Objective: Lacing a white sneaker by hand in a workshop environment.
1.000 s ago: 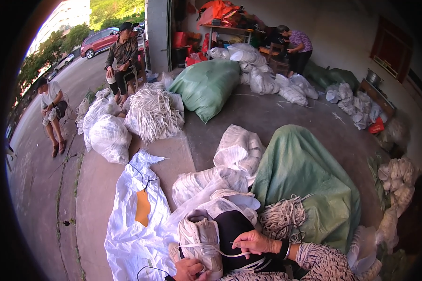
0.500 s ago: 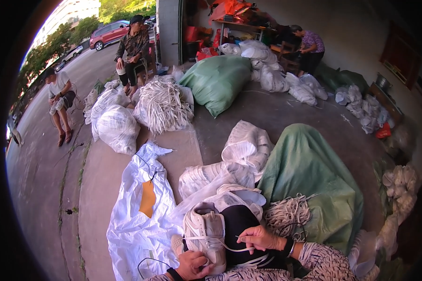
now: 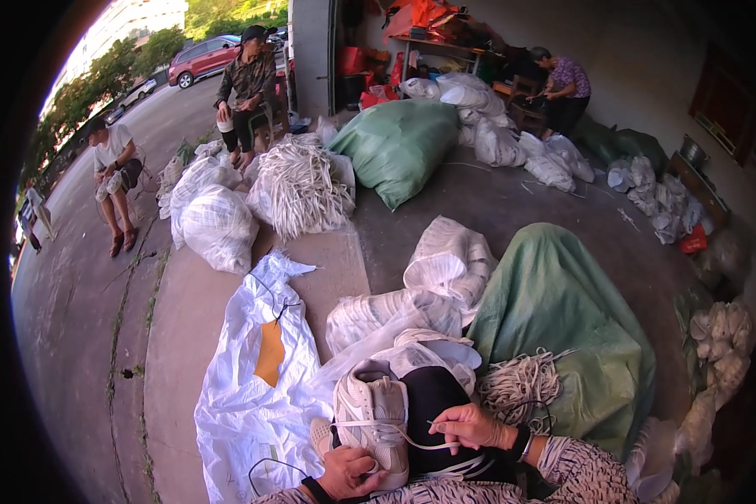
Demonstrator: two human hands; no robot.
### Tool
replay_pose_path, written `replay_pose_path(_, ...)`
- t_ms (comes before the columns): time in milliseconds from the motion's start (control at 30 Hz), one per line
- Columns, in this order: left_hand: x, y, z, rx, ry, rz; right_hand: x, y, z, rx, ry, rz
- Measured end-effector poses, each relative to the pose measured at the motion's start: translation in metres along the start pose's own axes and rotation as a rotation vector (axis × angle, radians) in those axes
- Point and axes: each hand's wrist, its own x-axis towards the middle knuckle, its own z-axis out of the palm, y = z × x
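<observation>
A white sneaker (image 3: 370, 413) rests toe-up on my lap over dark cloth. My left hand (image 3: 349, 472) grips its heel end from below. My right hand (image 3: 469, 425) pinches a white shoelace (image 3: 412, 438) that runs across from the shoe's eyelets. A bundle of white laces (image 3: 521, 385) lies just beyond my right wrist, against a green sack (image 3: 563, 311).
A flat white woven bag (image 3: 256, 370) lies on the ground to my left. Clear bags of white shoes (image 3: 420, 294) sit ahead. Farther off are a heap of white laces (image 3: 298, 189), filled white sacks (image 3: 218, 227), a big green sack (image 3: 399, 147), two seated people at left and one at the back.
The view has shifted slightly, bringing the shoe and my hands higher into the picture. My right hand has drawn the lace out to the right of the shoe.
</observation>
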Motion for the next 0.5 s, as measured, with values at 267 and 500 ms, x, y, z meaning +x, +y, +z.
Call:
replay_pose_path(267,-0.0020,-0.0016,0.0007,0.042,-0.022,-0.008,0.0007,-0.0005,0.0002,0.016,0.042,0.065)
replay_pose_path(500,-0.0049,0.0041,0.0032,0.004,0.042,-0.030,0.0000,-0.0018,0.0004,0.013,0.035,0.096)
